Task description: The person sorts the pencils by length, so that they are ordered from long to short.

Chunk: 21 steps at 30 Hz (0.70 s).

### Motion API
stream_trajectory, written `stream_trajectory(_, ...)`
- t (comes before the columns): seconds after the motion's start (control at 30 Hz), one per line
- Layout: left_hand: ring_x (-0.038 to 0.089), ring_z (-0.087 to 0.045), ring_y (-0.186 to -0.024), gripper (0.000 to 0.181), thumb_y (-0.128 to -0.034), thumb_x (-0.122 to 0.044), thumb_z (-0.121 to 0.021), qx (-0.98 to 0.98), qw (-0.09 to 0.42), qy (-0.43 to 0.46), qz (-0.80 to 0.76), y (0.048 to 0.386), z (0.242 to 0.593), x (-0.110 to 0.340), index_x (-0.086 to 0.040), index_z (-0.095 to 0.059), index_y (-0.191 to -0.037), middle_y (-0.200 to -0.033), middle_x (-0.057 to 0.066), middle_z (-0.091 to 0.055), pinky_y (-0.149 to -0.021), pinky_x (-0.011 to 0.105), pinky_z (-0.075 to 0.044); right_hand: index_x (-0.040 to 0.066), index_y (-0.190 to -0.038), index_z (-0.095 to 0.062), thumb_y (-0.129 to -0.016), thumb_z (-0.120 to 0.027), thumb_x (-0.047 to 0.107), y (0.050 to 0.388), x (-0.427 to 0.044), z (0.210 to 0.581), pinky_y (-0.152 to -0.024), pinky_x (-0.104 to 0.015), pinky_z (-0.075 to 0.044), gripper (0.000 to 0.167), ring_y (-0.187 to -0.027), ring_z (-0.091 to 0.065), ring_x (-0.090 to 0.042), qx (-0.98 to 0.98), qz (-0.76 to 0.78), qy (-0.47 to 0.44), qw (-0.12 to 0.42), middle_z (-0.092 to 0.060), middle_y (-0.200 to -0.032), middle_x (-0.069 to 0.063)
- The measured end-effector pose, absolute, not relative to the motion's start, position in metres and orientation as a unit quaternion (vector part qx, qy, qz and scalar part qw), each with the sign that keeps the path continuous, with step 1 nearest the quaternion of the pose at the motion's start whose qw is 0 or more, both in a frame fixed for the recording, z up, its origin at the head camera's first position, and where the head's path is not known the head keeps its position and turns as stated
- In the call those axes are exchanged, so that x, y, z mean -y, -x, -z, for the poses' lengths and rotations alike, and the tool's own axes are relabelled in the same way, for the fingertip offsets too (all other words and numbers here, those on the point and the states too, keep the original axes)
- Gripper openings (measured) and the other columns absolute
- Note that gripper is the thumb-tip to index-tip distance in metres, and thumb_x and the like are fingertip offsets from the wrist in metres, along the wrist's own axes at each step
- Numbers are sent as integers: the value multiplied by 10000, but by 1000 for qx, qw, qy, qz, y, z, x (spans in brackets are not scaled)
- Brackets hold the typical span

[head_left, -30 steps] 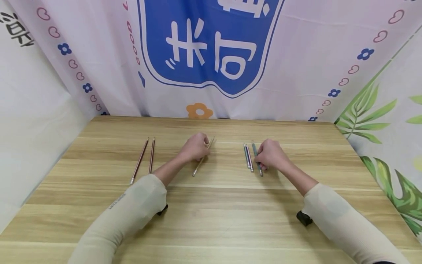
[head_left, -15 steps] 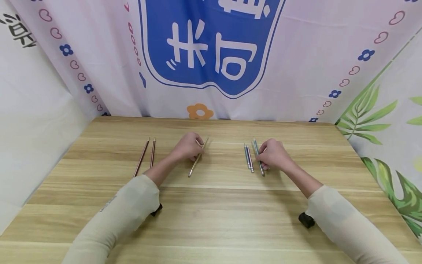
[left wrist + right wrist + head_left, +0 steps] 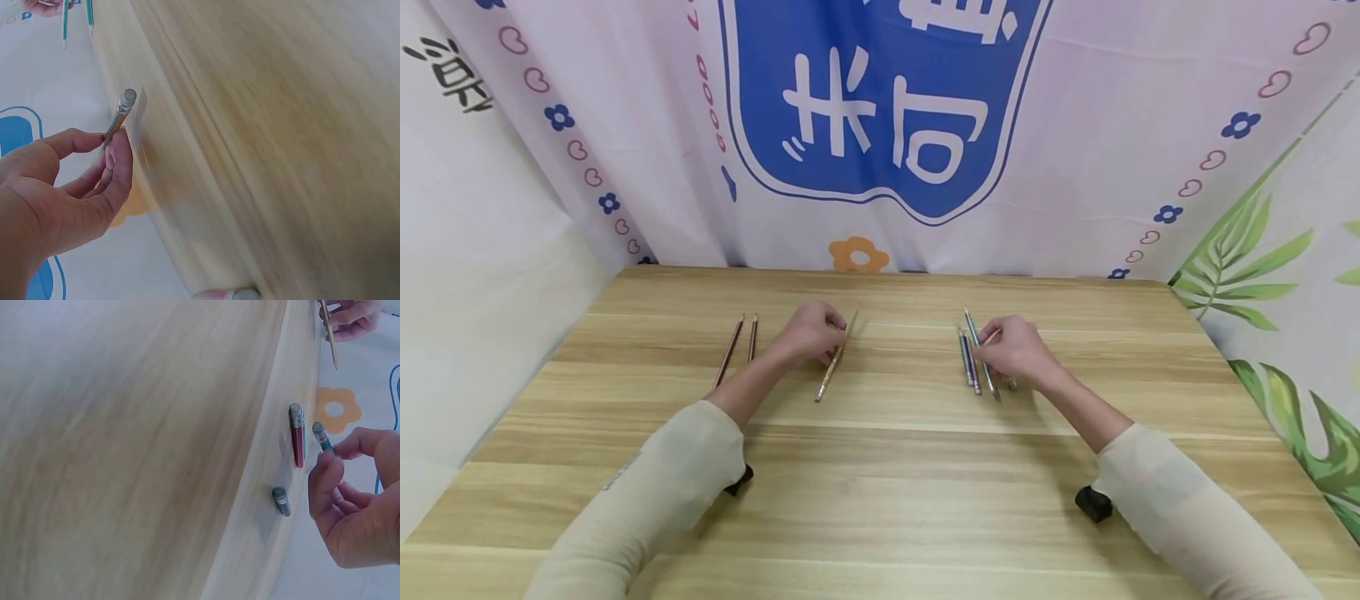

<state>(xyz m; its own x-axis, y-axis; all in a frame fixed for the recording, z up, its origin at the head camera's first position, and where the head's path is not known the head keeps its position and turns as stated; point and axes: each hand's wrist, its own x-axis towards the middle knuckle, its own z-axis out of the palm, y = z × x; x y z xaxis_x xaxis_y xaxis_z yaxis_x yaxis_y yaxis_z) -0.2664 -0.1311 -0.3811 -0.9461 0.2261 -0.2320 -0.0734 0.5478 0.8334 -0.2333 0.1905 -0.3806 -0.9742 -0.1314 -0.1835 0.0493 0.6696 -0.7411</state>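
Red letters (image 3: 702,65) reading "GOOD" climb the curtain (image 3: 647,125) beyond the left hand (image 3: 812,335), to its left. Beyond both hands, white characters (image 3: 837,108) fill a blue shield (image 3: 872,175), their reading uncertain. Lettering behind the left hand, on the sleeve (image 3: 677,467), is too blurred.

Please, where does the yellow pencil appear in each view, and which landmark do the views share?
Head: the yellow pencil is slightly left of centre, below mid-height, held by the left hand.
Left wrist: left of centre, above mid-height, eraser end uppermost.
Right wrist: at the top edge, toward the right, tip pointing down.
Shared landmark: the orange flower, partly hidden behind the left hand in the left wrist view.
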Motion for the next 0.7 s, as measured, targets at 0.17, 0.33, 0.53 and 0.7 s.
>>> stream_trajectory(0.17,196,-615,-692,270,-932,59,-615,-867,159,-40,-471,267,380,138,157,-613,-1183,-903,166,-651,-618,303,-649,-44,-1085,-632,-941,-702,102,234,-186,379,-521,-285,-574,217,-613,-638,-190,-906,411,22,103,-720,-896,-140)
stream_trajectory(0.33,214,-626,-708,280,-929,67,-612,-861,163,-29,-481,266,379,141,154,-600,-1194,-913,176,-635,-642,313,-655,-60,-1086,-618,-936,-674,49,234,-181,378,-536,-332,-641,194,-556,-644,-162,-892,439,20,107,-712,-882,-155)
stream_trajectory(0.53,219,-639,-708,296,-934,81,-599,-860,166,-19,-482,266,378,145,151,-578,-1221,-976,222,-641,-650,306,-656,-74,-1084,-616,-924,-663,29,234,-178,380,-560,-330,-657,196,-574,-647,-156,-880,461,28,109,-706,-893,-176)
stream_trajectory(0.7,210,-653,-700,304,-936,76,-613,-866,160,-10,-473,266,378,149,133,-578,-1232,-1013,236,-667,-661,303,-659,-71,-1086,-618,-925,-674,22,234,-174,379,-567,-323,-658,194,-604,-649,-149,-877,466,28,112,-703,-927,-190)
